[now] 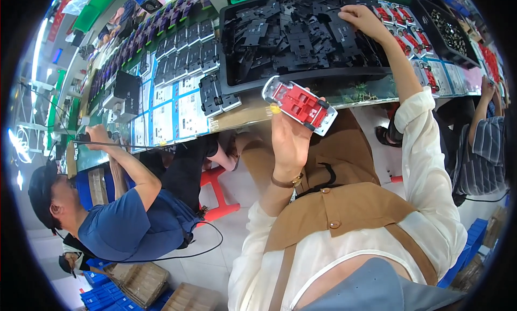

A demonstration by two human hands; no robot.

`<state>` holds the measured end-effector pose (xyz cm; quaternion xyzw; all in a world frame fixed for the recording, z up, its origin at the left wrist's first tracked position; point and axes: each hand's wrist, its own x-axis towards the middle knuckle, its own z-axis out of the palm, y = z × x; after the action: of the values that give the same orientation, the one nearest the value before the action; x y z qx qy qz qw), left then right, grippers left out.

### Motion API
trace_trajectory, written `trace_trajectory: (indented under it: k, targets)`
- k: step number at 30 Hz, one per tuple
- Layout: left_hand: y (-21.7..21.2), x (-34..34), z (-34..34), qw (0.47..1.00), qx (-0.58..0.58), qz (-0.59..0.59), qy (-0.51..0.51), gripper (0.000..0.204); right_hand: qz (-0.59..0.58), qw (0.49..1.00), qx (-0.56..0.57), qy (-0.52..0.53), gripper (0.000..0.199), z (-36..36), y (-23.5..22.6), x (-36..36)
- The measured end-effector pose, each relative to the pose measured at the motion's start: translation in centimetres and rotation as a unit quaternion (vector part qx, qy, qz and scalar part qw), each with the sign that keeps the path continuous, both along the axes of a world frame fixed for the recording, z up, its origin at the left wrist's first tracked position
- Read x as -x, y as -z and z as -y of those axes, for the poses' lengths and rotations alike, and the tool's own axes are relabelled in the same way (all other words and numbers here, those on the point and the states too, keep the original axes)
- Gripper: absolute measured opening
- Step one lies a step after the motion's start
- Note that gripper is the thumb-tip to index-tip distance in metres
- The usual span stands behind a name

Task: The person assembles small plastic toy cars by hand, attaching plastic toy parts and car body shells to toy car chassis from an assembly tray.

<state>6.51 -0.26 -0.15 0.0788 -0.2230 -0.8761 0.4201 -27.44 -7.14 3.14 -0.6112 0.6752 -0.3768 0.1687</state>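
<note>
Two hands well apart, one at each side of the work. Far left, a co-worker (124,225) in a blue shirt sits at the same bench. Next along it, rows of black pieces (186,58) lie over white printed sheets with blue borders; a few black wheeled parts (214,102) sit at the near edge.

Centre: left hand (291,141) raised at the bench edge, palm up, fingers closed around a red-and-white toy car (301,105), red inner side up, black wheels showing at its right end. Behind it, a black tray (242,86) heaped with flat black parts (301,42). Right hand (360,19) dips over the tray's far right, fingertips bent down to the heap (whether they pinch a part, I cannot tell).

Judged step: picking a part while the car waits. Best done by lifting one loose piece off the top, not tugging at tangled ones, and keeping the left grip light and level.

Position: the car lies in the left hand, nearer the body than the right hand and to its left, just before the tray's near wall. Right of the tray, more red cars (412,39) in rows.
</note>
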Motion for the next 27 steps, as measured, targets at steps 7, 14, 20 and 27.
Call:
trace_trajectory:
  k: [7, 14, 20, 27]
  targets:
    - [0.0, -1.0, 0.1, 0.999, -0.026, -0.011, -0.044, 0.051, -0.37, 0.901, 0.123, 0.191, 0.046, -2.9, 0.9, -7.9]
    - [-1.0, -1.0, 0.4, 0.998, 0.017, 0.001, -0.063, 0.048, -0.471, 0.854, 0.127, 0.182, 0.04, -3.8, 3.7, -8.0]
    - [-1.1, -1.2, 0.0, 0.998, 0.022, -0.003, -0.057, 0.051, -0.426, 0.883, 0.068, 0.186, 0.035, -3.9, 4.2, -7.4]
    - [-1.0, -1.1, -0.2, 0.998, 0.027, 0.012, -0.063, 0.051, -0.087, 0.966, 0.176, 0.166, 0.028, -4.8, 0.0, -10.0]
